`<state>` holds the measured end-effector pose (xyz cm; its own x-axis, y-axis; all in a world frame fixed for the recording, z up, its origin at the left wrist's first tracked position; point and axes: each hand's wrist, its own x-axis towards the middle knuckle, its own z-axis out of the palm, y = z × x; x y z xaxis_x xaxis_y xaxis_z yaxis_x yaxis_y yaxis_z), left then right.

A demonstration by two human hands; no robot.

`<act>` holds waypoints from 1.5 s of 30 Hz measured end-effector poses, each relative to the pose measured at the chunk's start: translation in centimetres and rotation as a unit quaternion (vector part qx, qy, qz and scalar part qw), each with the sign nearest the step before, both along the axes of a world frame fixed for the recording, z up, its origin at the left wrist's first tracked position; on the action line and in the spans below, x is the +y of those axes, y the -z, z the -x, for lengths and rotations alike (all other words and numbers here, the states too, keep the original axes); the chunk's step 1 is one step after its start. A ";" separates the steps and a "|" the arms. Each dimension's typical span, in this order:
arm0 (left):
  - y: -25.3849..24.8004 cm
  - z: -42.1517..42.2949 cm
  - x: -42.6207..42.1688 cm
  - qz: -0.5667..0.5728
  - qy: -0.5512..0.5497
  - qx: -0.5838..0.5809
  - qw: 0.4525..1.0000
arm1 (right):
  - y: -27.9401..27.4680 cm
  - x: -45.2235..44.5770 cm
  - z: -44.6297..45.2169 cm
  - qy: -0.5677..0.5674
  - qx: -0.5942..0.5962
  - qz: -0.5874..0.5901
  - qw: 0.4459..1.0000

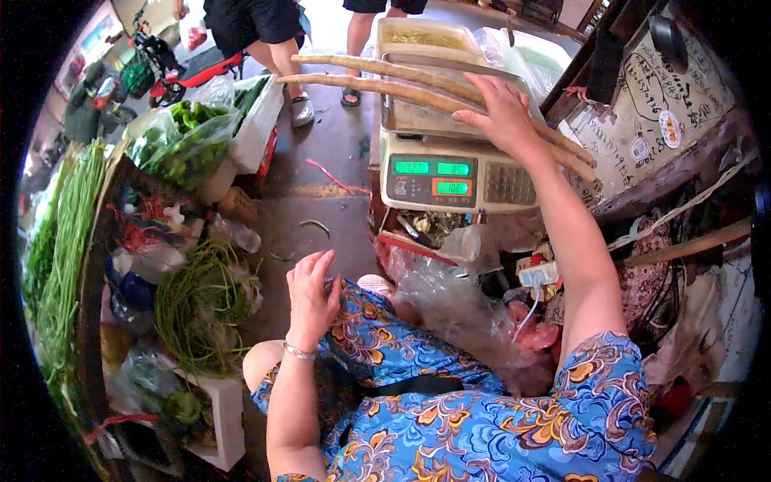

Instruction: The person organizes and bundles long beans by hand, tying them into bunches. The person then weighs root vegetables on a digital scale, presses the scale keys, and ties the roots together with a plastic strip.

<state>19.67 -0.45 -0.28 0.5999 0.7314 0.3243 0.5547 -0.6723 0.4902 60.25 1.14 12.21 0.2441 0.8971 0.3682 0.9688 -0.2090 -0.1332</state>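
Observation:
Two long, thin, pale-brown yams (385, 86) lie across the metal tray (401, 119) of a digital scale (463, 171), sticking out past it on both sides. My right hand (499, 112) is over them with fingers and thumb spread, seemingly touching their tops; the palm side is hidden. Green digits are lit on the scale's display (434, 178). My left hand (312, 296) hovers above my lap with its fingers loosely apart, holding nothing.
On the left are bagged green peppers (189, 132), coiled long beans (197, 301) and bundled green stalks (68, 241). Plastic bags (450, 289) hang below the scale. Two people's legs (277, 60) are beyond it, near a red motorbike (201, 76). A written-on board (650, 104) leans at right.

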 end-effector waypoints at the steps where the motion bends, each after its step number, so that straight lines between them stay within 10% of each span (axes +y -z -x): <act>1: -0.1 0.0 0.0 0.005 0.001 0.001 1.000 | 0.1 0.1 -0.2 0.002 0.000 -0.001 1.000; 45: 0.0 0.0 0.0 0.028 0.004 0.006 1.000 | 1.0 1.6 -0.8 0.035 0.006 0.077 0.996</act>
